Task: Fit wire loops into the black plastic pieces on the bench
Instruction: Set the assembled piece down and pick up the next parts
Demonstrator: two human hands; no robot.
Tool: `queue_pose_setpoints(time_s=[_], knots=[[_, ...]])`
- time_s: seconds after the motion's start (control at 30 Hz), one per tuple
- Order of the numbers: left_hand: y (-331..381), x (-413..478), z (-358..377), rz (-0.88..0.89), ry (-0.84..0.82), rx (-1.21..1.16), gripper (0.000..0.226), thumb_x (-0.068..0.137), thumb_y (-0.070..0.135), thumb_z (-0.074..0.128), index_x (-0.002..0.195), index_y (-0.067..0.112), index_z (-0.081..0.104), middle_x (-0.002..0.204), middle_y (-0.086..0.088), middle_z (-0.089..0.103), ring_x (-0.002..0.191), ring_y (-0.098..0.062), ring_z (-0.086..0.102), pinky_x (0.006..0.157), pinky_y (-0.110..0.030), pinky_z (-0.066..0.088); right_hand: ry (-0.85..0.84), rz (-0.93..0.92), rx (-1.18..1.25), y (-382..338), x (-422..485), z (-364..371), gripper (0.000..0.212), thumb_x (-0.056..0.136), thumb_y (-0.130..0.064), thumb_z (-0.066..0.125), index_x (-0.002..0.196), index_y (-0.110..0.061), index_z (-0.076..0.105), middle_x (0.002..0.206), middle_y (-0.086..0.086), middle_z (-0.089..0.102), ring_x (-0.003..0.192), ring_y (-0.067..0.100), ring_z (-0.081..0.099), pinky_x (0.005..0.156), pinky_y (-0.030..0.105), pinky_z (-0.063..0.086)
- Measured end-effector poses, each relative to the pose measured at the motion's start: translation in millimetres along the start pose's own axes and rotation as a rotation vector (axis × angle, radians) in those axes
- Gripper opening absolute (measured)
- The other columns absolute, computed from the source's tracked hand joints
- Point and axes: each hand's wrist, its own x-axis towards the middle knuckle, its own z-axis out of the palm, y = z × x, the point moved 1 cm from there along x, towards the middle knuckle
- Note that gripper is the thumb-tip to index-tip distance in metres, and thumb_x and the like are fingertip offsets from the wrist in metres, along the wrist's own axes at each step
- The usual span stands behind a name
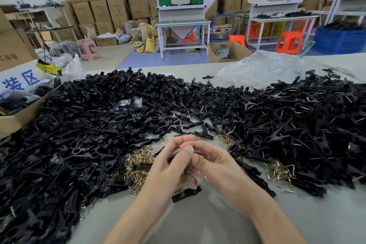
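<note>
1. The bench [198, 224] is bare only at 6 o'clock, under the forearms.
2. Black plastic pieces [99, 115] are heaped from 9 o'clock across 12 to 3. Many in the 3 o'clock heap [297, 125] show a glint of wire, so these are probably the finished ones.
3. Loose wire loops [138, 162] lie in a brassy pile just at 9 o'clock of the hands, with smaller scatters at 2 and 3 o'clock.
4. The left hand [168, 166] and right hand [213, 164] meet at the centre. The fingers of both are curled inward and grip one held piece [186, 193].
5. The held piece is mostly hidden. Its dark end pokes out at 6 o'clock, below the fingers.
6. Whether a wire loop is pinched there too cannot be told.

Judged step: one fitting is in progress, seating a loop into the held piece. The next move calls for pressing the loop's ends into the piece's holes. The piece would then go to the 3 o'clock heap, and a fresh loop and piece come from 9 o'clock.
</note>
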Motion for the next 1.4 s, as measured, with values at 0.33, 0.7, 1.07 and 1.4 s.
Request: queue_pose_setpoints(time_s=[0.33, 0.7, 1.07, 1.4], knots=[[-5.2, -3.5, 5.7, -0.074, 0.005, 0.181, 0.041, 0.072, 0.063, 0.054, 0.062, 0.024, 0.063, 0.059, -0.001, 0.053, 0.055, -0.018, 0.056, 0.051, -0.032, 0.048, -0.01, 0.107, -0.116, -8.2, -5.3, 9.3, 0.033, 0.094, -0.029, 0.059, 0.124, -0.021, 0.071, 0.063, 0.0, 0.053, 0.057, 0.017, 0.055, 0.057, 0.031, 0.055], [-3.9, -2.4, -4.6, -0.087, 0.123, 0.425, 0.062, 0.08, 0.07, 0.038, 0.045, 0.02, 0.049, 0.045, -0.002, 0.045, 0.048, -0.017, 0.047, 0.054, -0.029, 0.042, -0.066, 0.101, -0.232, -4.8, -6.0, 10.3, 0.036, 0.099, -0.02, 0.057, 0.133, -0.032, 0.063, 0.111, 0.025, 0.066, 0.085, 0.024, 0.066, 0.081, 0.033, 0.054], [-10.3, 1.5, -8.9, -0.092, -0.012, 0.364, 0.073, 0.074, 0.09, 0.047, 0.054, 0.021, 0.059, 0.053, -0.002, 0.054, 0.054, -0.02, 0.056, 0.059, -0.028, 0.048, 0.096, 0.009, -0.496, -2.0, -8.6, 12.8, 0.021, 0.099, -0.022, 0.06, 0.115, -0.033, 0.069, 0.083, -0.009, 0.066, 0.063, 0.019, 0.07, 0.068, 0.035, 0.06], [-12.3, -4.7, -7.7, 0.215, -0.076, 0.792, 0.043, 0.088, 0.075, 0.048, 0.118, 0.047, 0.056, 0.084, 0.016, 0.062, 0.074, 0.0, 0.056, 0.071, -0.016, 0.043, 0.71, -0.105, 0.177, -66.8, 23.3, -55.2, 0.045, 0.088, -0.046, 0.064, 0.12, -0.015, 0.056, 0.104, 0.011, 0.078, 0.083, 0.017, 0.076, 0.062, 0.025, 0.06]])
